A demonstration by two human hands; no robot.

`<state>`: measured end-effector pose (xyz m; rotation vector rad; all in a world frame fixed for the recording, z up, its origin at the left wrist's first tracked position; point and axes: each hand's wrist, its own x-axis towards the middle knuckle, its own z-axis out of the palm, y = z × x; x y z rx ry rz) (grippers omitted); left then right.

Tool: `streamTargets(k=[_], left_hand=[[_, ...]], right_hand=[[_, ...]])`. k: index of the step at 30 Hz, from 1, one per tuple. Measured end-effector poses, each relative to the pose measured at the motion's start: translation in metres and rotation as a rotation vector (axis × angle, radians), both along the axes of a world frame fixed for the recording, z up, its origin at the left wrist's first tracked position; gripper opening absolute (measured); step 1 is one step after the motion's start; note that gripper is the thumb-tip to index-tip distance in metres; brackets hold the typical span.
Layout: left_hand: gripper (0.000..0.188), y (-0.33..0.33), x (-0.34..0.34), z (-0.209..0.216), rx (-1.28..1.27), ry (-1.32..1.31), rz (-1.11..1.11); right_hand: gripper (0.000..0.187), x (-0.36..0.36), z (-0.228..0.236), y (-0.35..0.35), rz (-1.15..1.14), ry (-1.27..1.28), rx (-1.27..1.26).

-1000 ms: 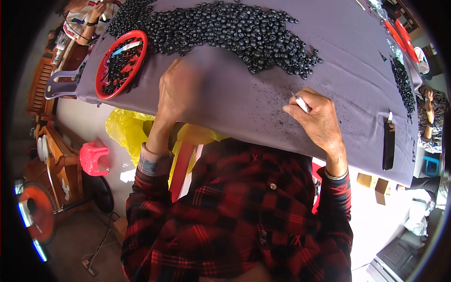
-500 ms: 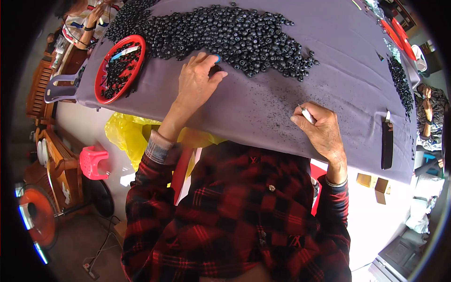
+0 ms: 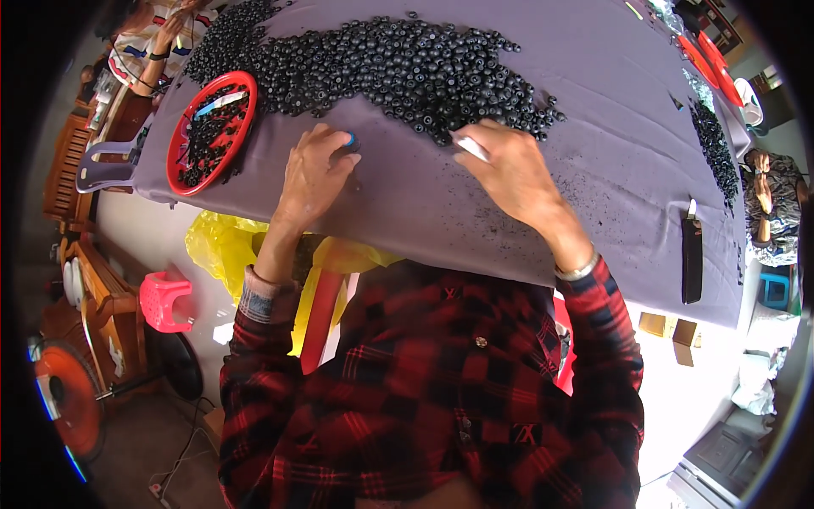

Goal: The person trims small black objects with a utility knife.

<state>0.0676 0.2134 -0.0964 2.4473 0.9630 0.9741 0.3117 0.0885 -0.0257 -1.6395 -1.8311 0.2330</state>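
A broad heap of small round black bead-like pieces (image 3: 381, 72) lies on the grey-purple cloth. At its near edge is my right hand (image 3: 513, 170), closed around a slim white-handled tool (image 3: 472, 148); the tool's tip is hard to make out against the black pieces. My left hand (image 3: 314, 178) hovers over the cloth left of it, thumb and fingers apart, with a blue covering (image 3: 349, 138) at one fingertip. No piece shows between those fingers. Tiny black crumbs (image 3: 483, 208) are scattered on the cloth below my right hand.
On the left stands a red oval basket (image 3: 174, 174) with black bits and a pale strip. A black long-shaped utility knife or sheath (image 3: 693, 259) lies at the right. Yellow plastic (image 3: 220, 254) hangs below the table edge. Other people sit at the far left and right.
My right hand has moved up and left with the white-handled tool, from the crumbs to the heap's near edge. My left hand has drawn back left and nearer, away from the heap.
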Motion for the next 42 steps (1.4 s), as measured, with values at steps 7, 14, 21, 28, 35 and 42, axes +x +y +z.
streamTargets(k=[7, 14, 21, 28, 35, 42], left_hand=[[0.025, -0.021, 0.024, 0.018, -0.099, -0.234, 0.025], [0.028, -0.044, 0.048, 0.008, -0.59, -0.523, -0.214], [0.031, -0.077, 0.072, 0.039, -1.387, -0.811, -0.747], [0.029, -0.09, 0.082, 0.034, -1.485, -0.931, -0.829], [0.028, -0.092, 0.077, 0.041, -1.512, -0.852, -0.848], [0.024, -0.093, 0.077, 0.035, -1.558, -0.882, -0.887]], right_hand=[[0.02, -0.009, -0.016, 0.038, -0.038, -0.33, -0.071], [0.013, 0.001, -0.004, 0.022, 0.046, -0.111, 0.03], [0.009, -0.006, 0.011, -0.041, 0.165, 0.622, 0.024], [0.012, -0.013, 0.02, -0.054, 0.103, 0.572, 0.08], [0.02, -0.018, 0.017, -0.058, 0.12, 0.483, 0.092], [0.017, -0.019, 0.016, -0.057, 0.088, 0.401, 0.097]])
